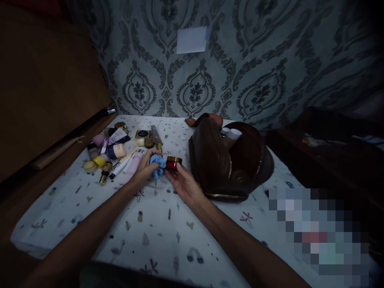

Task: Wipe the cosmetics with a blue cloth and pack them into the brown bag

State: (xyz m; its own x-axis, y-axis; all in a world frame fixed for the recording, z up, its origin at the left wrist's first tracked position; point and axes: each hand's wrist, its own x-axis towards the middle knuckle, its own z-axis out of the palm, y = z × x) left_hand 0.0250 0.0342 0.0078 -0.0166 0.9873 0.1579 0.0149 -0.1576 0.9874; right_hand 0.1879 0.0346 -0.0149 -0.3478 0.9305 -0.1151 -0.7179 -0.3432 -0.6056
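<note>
My left hand (146, 167) is closed around a crumpled blue cloth (157, 165) and presses it against a small red jar with a gold rim (173, 163). My right hand (183, 182) holds that jar from below and the right, fingers curled round it. Both hands hover just above a white printed sheet (156, 232). An open brown leather pouch (228, 162) lies just right of my right hand, with two white-capped bottles (230, 134) standing inside it.
A heap of cosmetics (118, 152), tubes, lipsticks, compacts and small pots, lies left of my hands. A brown wooden board (45, 92) rises on the left. Patterned wallpaper with a white note (192, 40) is behind. Dark furniture (327, 148) stands at the right.
</note>
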